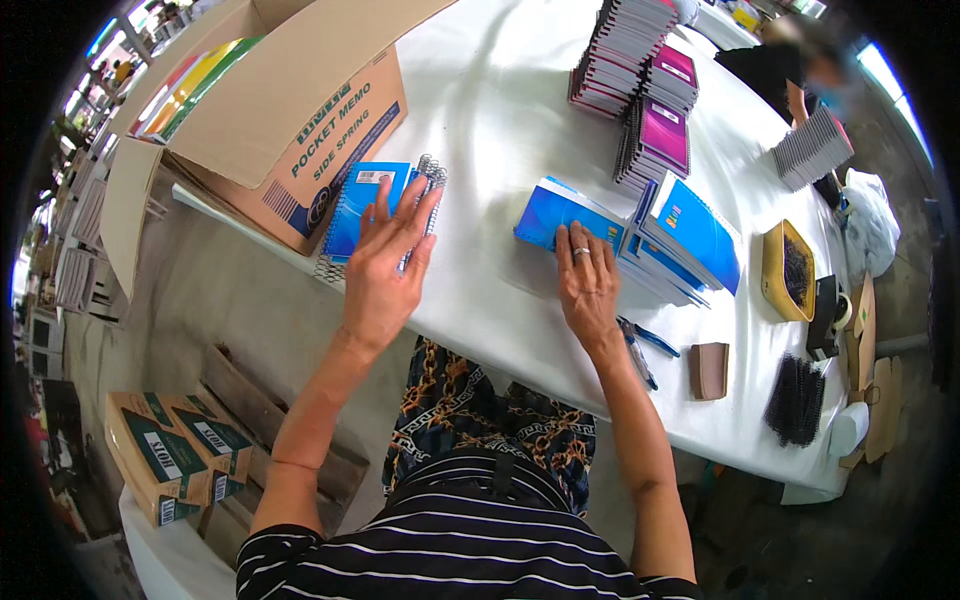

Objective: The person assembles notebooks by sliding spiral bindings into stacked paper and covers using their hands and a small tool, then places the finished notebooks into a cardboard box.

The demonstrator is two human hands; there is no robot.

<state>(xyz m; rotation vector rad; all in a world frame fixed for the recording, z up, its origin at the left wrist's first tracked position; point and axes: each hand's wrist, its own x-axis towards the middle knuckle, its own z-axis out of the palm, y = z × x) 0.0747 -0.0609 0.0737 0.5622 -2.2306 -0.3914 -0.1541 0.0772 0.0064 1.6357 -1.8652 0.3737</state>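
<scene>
My left hand (pixel 385 270) is open, its fingers spread over a small pile of blue spiral notebooks (pixel 345 210) at the table's near left edge. The wire coils show along the pile's sides. To the right, my right hand (pixel 588 285), with a ring on one finger, lies with its fingers stretched out on a blue notebook cover (pixel 545 210). That cover touches a leaning stack of blue notebooks (pixel 700 235). Whether my right thumb is under the cover is hidden. Just beside my right wrist lie blue-handled pliers (pixel 655 338).
A large open cardboard box (pixel 300 150) stands at the left. Tall stacks of pink and purple notebooks (pixel 655 140) rise at the back. A yellow tray (pixel 790 300), a small brown block (pixel 709 371) and black wire coils (pixel 797 400) lie at right. Another person (pixel 770 75) works at the far right.
</scene>
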